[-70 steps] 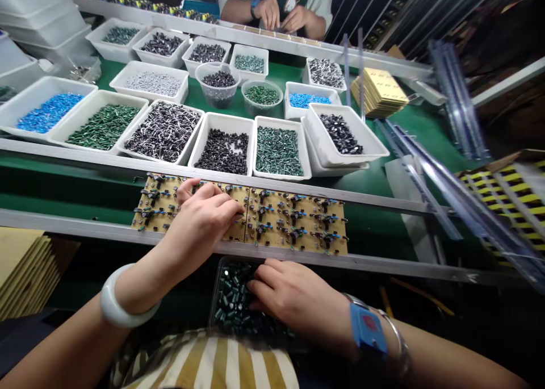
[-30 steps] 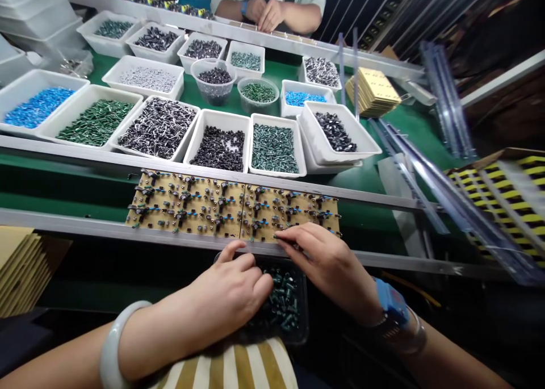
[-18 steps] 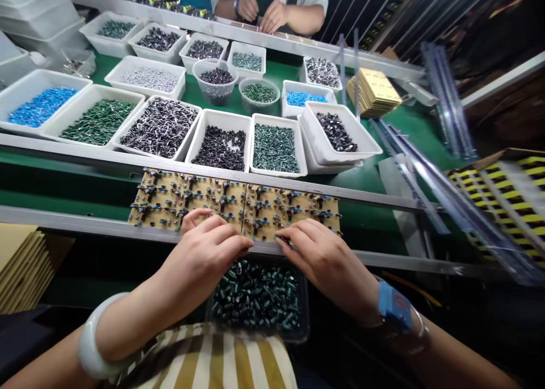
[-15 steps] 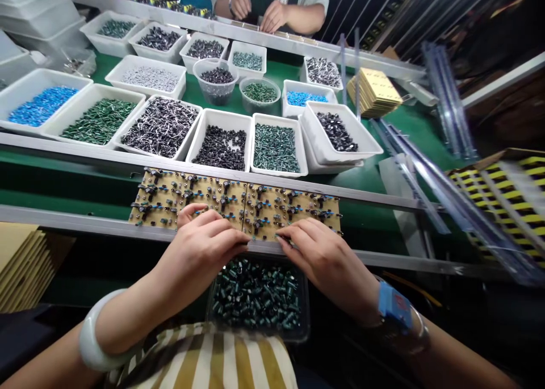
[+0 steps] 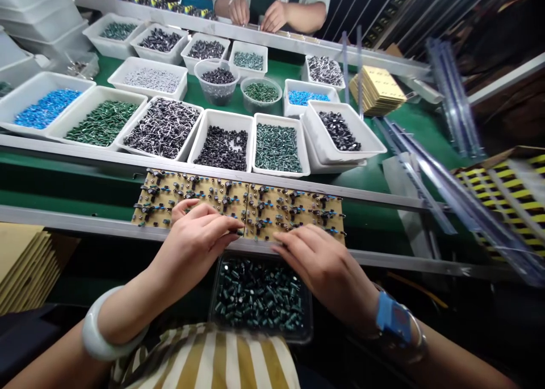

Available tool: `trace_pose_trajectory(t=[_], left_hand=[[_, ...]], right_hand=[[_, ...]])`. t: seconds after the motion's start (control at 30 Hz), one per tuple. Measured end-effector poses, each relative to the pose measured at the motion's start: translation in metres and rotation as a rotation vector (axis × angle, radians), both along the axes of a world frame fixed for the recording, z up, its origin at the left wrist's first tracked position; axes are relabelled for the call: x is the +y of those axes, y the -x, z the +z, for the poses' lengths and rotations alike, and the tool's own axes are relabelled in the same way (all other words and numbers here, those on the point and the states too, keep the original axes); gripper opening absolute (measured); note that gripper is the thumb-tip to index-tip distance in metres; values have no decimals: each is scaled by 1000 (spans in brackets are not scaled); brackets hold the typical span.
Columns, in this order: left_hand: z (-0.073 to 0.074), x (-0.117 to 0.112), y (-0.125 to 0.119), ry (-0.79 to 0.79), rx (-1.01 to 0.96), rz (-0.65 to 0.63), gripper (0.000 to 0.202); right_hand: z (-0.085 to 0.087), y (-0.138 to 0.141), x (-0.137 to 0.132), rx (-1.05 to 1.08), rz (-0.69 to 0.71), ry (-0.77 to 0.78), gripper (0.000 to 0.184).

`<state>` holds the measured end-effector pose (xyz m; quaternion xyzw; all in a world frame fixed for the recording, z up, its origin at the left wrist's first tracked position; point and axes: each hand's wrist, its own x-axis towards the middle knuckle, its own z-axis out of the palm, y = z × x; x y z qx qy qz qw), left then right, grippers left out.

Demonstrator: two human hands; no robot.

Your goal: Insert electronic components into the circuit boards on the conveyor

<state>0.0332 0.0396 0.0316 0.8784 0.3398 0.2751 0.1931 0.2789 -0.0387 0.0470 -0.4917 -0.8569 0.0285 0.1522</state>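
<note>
The long, tan, component-studded circuit board (image 5: pixel 251 204) lies crosswise at twelve o'clock from the curled left hand (image 5: pixel 193 247) and right hand (image 5: pixel 321 270), both at its near edge, any grip unclear.

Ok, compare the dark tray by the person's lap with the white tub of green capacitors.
The dark tray is dark plastic; the white tub is white. The tray sits on the person's side of the circuit boards, the tub beyond them on the green bench top. Both hold loose green capacitors.
</note>
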Motion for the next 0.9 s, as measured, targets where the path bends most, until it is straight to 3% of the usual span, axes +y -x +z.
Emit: trace_pose_trajectory(t=[0.17, 0.33, 0.53, 0.77, 0.9], left_hand=[[0, 2, -1, -52, 51, 17, 10], [-1, 3, -2, -93, 154, -55, 12], [1, 4, -3, -142, 262, -93, 14], [5, 5, -4, -174, 276, -118, 15], [8, 1, -3, -224, 264, -135, 21]], right_hand=[[-17, 17, -20, -77, 214, 182, 21], [-30, 22, -25, -156, 249, 193, 17], [-29, 19, -26, 24, 219, 91, 20], [-14, 11, -31, 236, 122, 182, 20], [-5, -4, -34, 372, -3, 229, 17]])
